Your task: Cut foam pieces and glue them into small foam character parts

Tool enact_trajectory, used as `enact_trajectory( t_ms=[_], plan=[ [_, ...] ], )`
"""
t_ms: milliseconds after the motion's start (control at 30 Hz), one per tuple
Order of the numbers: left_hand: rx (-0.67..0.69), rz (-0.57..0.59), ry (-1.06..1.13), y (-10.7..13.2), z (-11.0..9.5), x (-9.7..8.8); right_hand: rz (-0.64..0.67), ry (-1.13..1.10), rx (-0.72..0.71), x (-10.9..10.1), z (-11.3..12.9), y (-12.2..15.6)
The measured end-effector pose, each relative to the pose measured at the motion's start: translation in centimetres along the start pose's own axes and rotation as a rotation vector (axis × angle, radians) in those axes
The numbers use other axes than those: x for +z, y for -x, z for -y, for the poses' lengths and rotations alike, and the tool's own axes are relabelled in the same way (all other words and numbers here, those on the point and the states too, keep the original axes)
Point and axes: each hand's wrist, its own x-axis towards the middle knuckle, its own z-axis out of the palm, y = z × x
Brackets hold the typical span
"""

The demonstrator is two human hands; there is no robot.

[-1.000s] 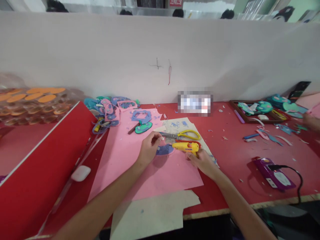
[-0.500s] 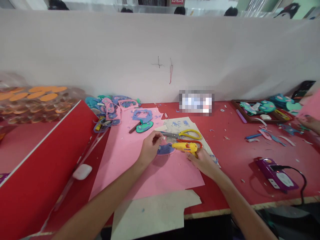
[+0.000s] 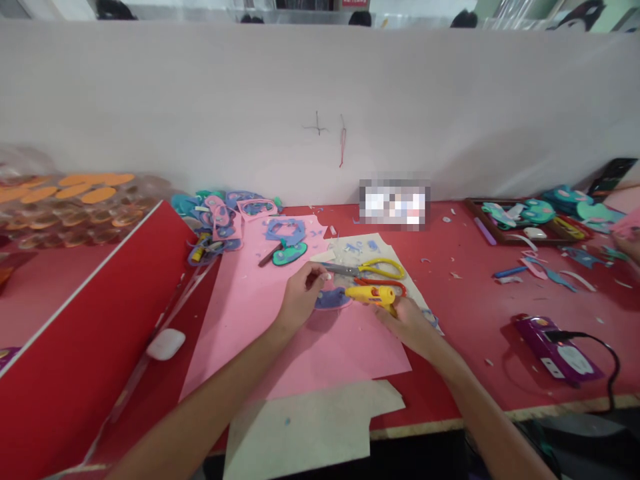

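Note:
My left hand (image 3: pixel 301 293) is closed at the fingertips on the edge of a small blue and pink cutout (image 3: pixel 332 299) above the pink sheet (image 3: pixel 300 360). A small whitish bit shows by those fingertips; I cannot make out what it is. In my right hand (image 3: pixel 404 320) is a yellow glue gun (image 3: pixel 371 295), its nozzle pointing left at the cutout, at or very near its surface. Just beyond the gun lie scissors (image 3: pixel 345 269) with one yellow and one red handle. A green cutout (image 3: pixel 289 253) rests on the pink sheet farther back.
Colourful cutouts (image 3: pixel 220 217) are heaped at the back left, by a red board (image 3: pixel 95 333). A white case (image 3: pixel 167 344) lies left of my arm. At right are a purple power strip (image 3: pixel 557 350) with a black cord, a brown tray (image 3: pixel 520 230), and another person's hand (image 3: pixel 631 247).
The other person's hand at right has shifted down and outward with its pink piece. My hands, the cutout and the glue gun stay nearly still; the view has shifted slightly.

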Motion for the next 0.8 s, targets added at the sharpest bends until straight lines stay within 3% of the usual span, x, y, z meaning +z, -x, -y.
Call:
enact_trajectory(
  t_ms=[167, 300, 667, 800],
  plan=[
    [-0.003, 0.084, -0.067, 0.0, 0.2, 0.0, 0.007, -0.013, -0.025, -0.2, 0.1, -0.1],
    [0.019, 0.145, -0.139, 0.1, 0.3, 0.1, 0.003, -0.055, 0.038, -0.2, 0.0, 0.0],
    [-0.014, 0.146, -0.052, 0.1, 1.0, 0.2, -0.037, -0.129, 0.074, 0.1, -0.4, 0.4],
    [0.003, 0.143, -0.106, 0.2, 0.5, 0.1, -0.093, -0.316, 0.044, 0.4, -0.4, 1.1]
  ],
)
